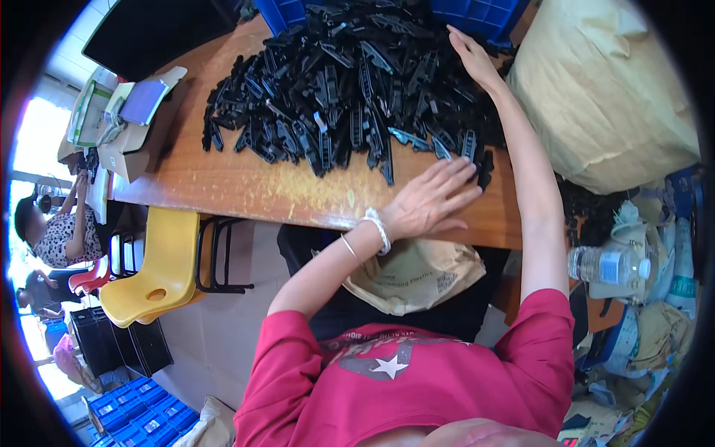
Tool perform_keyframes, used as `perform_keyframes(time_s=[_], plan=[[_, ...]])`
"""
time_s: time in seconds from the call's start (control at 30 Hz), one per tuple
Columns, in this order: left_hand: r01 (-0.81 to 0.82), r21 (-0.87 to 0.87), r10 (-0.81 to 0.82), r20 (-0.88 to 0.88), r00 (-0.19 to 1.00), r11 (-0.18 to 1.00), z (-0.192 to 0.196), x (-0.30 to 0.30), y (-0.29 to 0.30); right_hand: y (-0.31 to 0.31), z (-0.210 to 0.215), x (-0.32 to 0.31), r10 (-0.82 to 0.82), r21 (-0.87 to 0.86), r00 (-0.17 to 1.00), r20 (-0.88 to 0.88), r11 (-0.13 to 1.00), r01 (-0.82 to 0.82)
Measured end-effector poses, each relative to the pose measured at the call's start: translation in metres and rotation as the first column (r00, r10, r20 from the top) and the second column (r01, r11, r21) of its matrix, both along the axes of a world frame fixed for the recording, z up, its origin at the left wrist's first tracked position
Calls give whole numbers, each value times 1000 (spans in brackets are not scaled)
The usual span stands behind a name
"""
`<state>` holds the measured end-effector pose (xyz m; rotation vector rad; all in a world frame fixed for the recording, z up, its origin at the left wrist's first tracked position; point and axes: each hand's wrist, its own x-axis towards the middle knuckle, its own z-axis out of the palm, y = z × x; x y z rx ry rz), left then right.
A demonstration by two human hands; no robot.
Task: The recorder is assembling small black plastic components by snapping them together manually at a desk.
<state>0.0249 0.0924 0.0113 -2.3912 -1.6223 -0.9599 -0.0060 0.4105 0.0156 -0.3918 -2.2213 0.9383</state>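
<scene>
A big heap of black plastic parts (335, 97), long and slotted, covers the far half of the wooden table (298, 190). My left hand (436, 197), with a white bracelet at the wrist, is palm down at the heap's near right edge, its fingers spread. They reach over a few of the parts and grip none that I can see. My right arm stretches along the heap's right side. At its far end my right hand (474, 59) is flat and open beside the parts, fingers extended. Below the table edge, an open brown paper bag (417, 287) sits at my lap.
Blue crates (480, 18) stand behind the heap. A large tan sack (603, 89) rises close to my right arm. A plastic bottle (607, 266) lies among clutter at right. On the left are a cardboard box (126, 158), a yellow chair (160, 261) and another person (63, 231).
</scene>
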Motion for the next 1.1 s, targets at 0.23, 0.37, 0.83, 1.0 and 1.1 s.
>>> perform_keyframes(time_s=[0.23, 0.37, 0.83, 1.0, 1.1], plan=[[47, -106, -43, 46, 998, 993, -4, 5, 5, 73, -21, -49, -356, 86, 889, 288, 934, 346], [70, -146, -60, 71, 996, 987, 4, 3, 7, 61, -15, -40, -374, 236, 839, 395, 924, 301], [111, -94, -112, -10, 994, 989, 2, 4, 21, 25, -59, -25, -250, 345, 927, 280, 927, 146], [80, -28, -83, -158, 984, 996, -6, -4, 49, -8, -48, -19, -18, 98, 994, 105, 995, 7], [69, -30, -73, -180, 981, 997, -8, -6, 45, -17, -18, -11, -291, 288, 955, -62, 911, 296]])
